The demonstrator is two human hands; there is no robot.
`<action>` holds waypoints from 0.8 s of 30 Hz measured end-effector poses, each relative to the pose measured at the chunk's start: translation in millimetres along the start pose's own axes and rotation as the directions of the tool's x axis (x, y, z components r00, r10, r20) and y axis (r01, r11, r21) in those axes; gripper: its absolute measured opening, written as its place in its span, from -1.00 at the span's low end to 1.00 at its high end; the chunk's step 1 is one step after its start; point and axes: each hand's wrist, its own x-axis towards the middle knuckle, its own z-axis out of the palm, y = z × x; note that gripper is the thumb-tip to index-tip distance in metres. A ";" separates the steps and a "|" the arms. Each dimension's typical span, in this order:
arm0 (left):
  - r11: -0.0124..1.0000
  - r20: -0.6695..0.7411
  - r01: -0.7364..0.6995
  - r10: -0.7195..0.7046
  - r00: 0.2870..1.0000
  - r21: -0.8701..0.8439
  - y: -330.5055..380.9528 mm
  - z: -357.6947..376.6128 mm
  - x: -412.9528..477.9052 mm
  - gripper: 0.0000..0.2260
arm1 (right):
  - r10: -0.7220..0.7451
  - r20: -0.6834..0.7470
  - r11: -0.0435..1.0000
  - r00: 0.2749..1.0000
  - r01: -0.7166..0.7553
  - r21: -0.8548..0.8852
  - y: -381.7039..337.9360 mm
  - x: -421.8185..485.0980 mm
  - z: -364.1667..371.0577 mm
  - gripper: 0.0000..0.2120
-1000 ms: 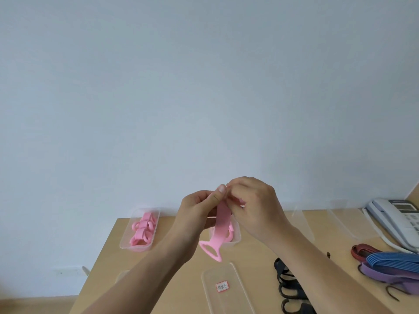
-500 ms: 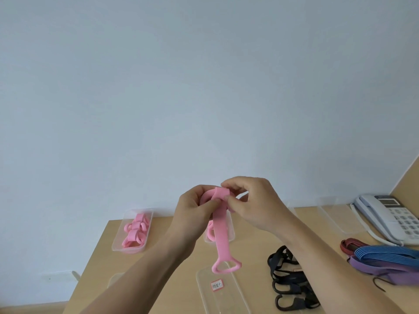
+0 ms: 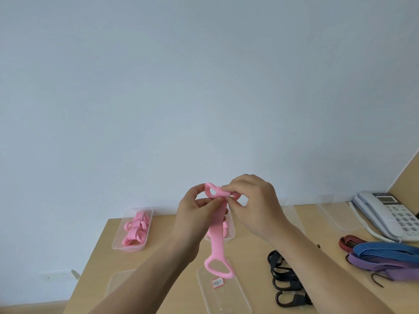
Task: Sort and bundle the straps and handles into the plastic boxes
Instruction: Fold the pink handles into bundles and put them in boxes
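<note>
Pink strap (image 3: 218,236) mid-fold, up off the table!
Left hand (image 3: 195,214) and right hand (image 3: 251,205) both pinched its top loop, apparently doubling it over for bundling.

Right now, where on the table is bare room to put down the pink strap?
The table is bare between the left box of pink bundles and the middle box, with a smaller patch between the black handles and the coloured straps. The right side is crowded by straps and telephone.

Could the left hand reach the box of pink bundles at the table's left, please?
Probably not yet: the left hand pinches the pink strap with the right hand. Otherwise nothing stands between it and the box.
</note>
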 end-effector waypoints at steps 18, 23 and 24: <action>0.998 0.007 -0.065 0.065 0.998 0.026 -10.6 -0.1 -9.7 -0.58 | 0.199 0.299 0.980 0.933 -0.182 -0.085 8.4 -4.3 -1.3 -0.81; 0.999 -0.025 -0.017 0.019 1.000 0.052 -12.5 0.2 -10.8 -0.64 | 0.196 0.268 0.980 0.943 -0.199 -0.017 0.5 -8.9 -1.9 -0.89; 0.998 -0.031 -0.005 0.007 1.000 0.056 -13.1 0.3 -11.5 -0.67 | 0.211 0.269 0.976 0.940 -0.218 -0.004 0.1 -9.4 -3.1 -0.88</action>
